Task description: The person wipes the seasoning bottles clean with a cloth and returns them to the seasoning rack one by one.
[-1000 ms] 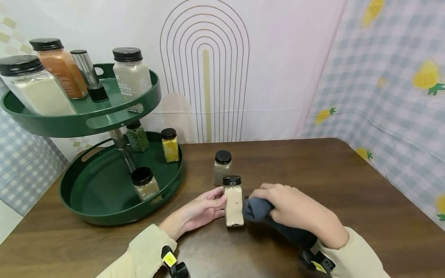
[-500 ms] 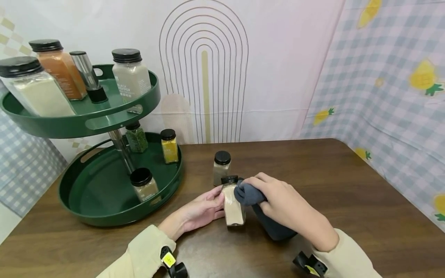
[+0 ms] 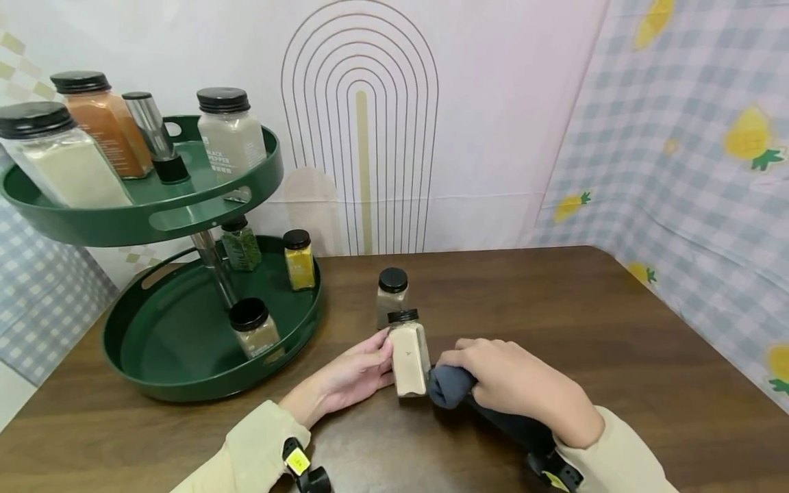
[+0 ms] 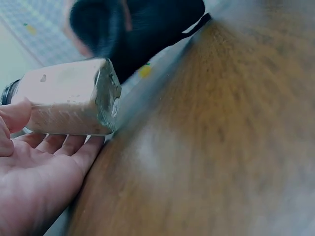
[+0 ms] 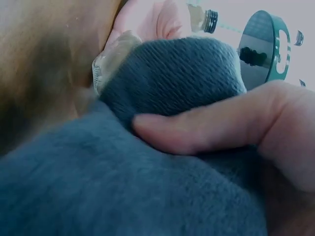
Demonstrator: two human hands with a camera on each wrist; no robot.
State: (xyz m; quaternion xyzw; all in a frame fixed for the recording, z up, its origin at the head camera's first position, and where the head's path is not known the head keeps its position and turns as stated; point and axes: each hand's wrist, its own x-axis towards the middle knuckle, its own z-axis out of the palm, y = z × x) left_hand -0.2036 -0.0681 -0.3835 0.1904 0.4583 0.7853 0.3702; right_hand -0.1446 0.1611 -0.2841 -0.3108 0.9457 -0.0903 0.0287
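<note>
My left hand [image 3: 354, 373] holds a square glass spice jar [image 3: 409, 359] with a black lid and pale powder inside, thumb on the near side and fingers behind it. In the left wrist view the jar [image 4: 69, 96] leans across the fingers, its glass base facing the table. A dark grey-blue cloth [image 3: 451, 387] is bunched in my right hand [image 3: 518, 376], right at the jar's lower right side. From the right wrist the thumb presses into the fuzzy cloth [image 5: 182, 73], which covers much of the jar; the rest of the cloth hangs down toward the wrist.
Behind the held jar stands another black-lidded jar [image 3: 392, 298] on the wooden table [image 3: 524, 294]. To the left is a two-tier green tray stand [image 3: 185, 394]; its lower tier bears small jars, including a yellow one [image 3: 299, 260]. Larger jars and a metal grinder [image 3: 157, 137] occupy the upper tier.
The cloth went up onto the jar's upper right side, then came back down to its lower right. The jar has shifted slightly left and turned, showing more of its right side.
</note>
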